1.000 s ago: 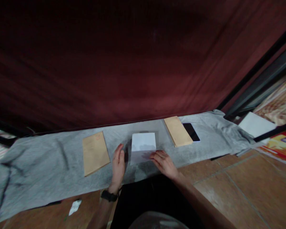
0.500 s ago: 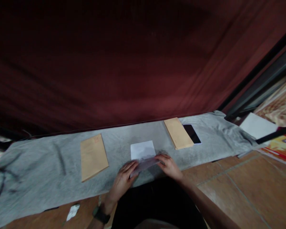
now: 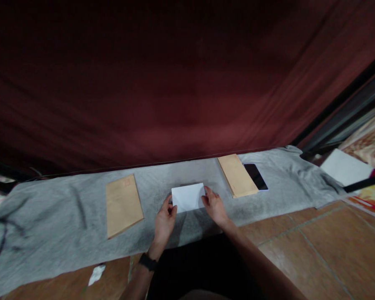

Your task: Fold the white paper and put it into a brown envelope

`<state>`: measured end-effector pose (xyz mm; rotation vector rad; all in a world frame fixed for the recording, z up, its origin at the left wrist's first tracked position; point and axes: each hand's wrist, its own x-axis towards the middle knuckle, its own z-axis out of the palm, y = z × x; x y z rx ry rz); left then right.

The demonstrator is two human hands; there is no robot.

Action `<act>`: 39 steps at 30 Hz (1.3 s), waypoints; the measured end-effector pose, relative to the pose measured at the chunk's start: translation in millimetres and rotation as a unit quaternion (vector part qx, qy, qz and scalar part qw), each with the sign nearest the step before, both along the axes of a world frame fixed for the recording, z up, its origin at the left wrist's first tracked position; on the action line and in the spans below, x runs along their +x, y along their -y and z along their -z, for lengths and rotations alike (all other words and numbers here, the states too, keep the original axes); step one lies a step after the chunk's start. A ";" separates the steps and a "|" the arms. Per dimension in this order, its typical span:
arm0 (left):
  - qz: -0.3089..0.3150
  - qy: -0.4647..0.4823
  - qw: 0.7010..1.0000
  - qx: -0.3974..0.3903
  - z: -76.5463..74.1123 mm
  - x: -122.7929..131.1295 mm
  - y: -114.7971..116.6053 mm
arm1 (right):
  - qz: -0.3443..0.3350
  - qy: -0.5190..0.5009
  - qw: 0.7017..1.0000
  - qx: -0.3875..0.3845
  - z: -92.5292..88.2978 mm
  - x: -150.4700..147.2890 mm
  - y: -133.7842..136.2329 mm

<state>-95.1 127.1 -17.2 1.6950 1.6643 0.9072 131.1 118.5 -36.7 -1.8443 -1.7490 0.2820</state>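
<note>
A folded sheet of white paper (image 3: 188, 197) is held over the grey cloth in the middle. My left hand (image 3: 165, 221) pinches its left edge between thumb and fingers. At the right edge, my right hand (image 3: 214, 207) grips the same sheet. A brown envelope (image 3: 124, 205) lies to the left of my hands, with a faint reddish mark near its top corner. On the right rests a stack of brown envelopes (image 3: 237, 176), partly covering a dark-screened phone (image 3: 256, 176).
The grey cloth (image 3: 62, 221) covers a long, narrow surface in front of a dark red hanging cloth (image 3: 187, 104). A crumpled white scrap (image 3: 96, 274) lies on the tiled floor (image 3: 303, 246). At the far right are a white sheet (image 3: 346, 167) and a red-yellow printed item (image 3: 373, 198).
The near part of the sheet, raised and blurred before, now lies folded over into a smaller rectangle. My hands have shifted from its near edge to its two sides.
</note>
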 end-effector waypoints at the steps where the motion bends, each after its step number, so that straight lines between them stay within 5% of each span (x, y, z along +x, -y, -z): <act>1: -0.002 -0.013 1.000 -0.005 -1.0 1.7 0.0 | 0.004 0.028 1.000 -0.002 0.3 -1.4 0.2; 12: -0.003 -0.197 0.980 -0.034 -11.4 14.6 -5.0 | 0.013 0.143 0.989 -0.043 -18.3 -14.4 1.8; 20: 0.014 -0.283 0.958 -0.031 -15.8 15.5 -1.1 | -0.131 0.119 0.983 0.038 -5.3 -50.3 8.3; 25: 0.084 -0.268 0.954 0.105 -0.9 44.4 -2.2 | -0.130 0.171 0.976 0.041 11.2 -51.5 13.9; 29: 0.148 -0.263 0.947 0.113 16.3 68.5 -5.3 | -0.145 0.207 0.967 0.041 16.5 -46.9 14.5; 39: 0.099 -0.331 0.929 0.133 28.5 38.2 4.3 | -0.052 0.193 0.979 0.040 20.4 -13.4 17.3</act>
